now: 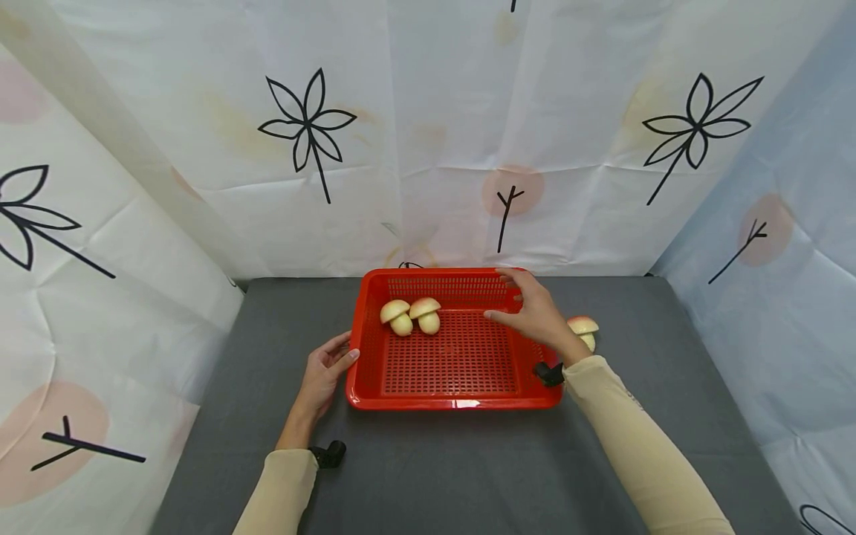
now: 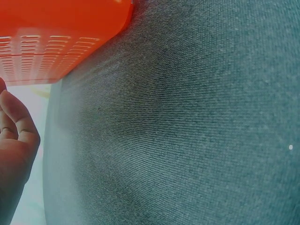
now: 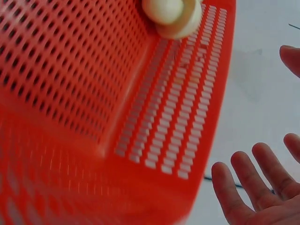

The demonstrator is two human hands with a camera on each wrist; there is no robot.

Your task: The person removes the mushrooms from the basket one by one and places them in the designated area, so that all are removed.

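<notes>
A red plastic basket (image 1: 449,402) with a slotted bottom and sides sits on the grey table. My left hand (image 1: 322,375) holds its left side, the thumb over the rim and the other fingers along the outer wall. Two toy mushrooms, one on the left (image 1: 397,318) and one beside it (image 1: 426,315), lie in the basket's left part. Over the right part of the basket is my right hand (image 1: 533,310), thumb and fingers spread with nothing between them. A third mushroom (image 1: 583,328) lies outside, right of the basket, partly hidden by the right wrist.
The grey cloth-covered table (image 1: 428,475) runs around the basket. White cloth walls (image 1: 435,134) with black leaf drawings rise behind it and at both sides. A dark wrist camera (image 1: 550,374) on the right arm overlaps the basket's right rim.
</notes>
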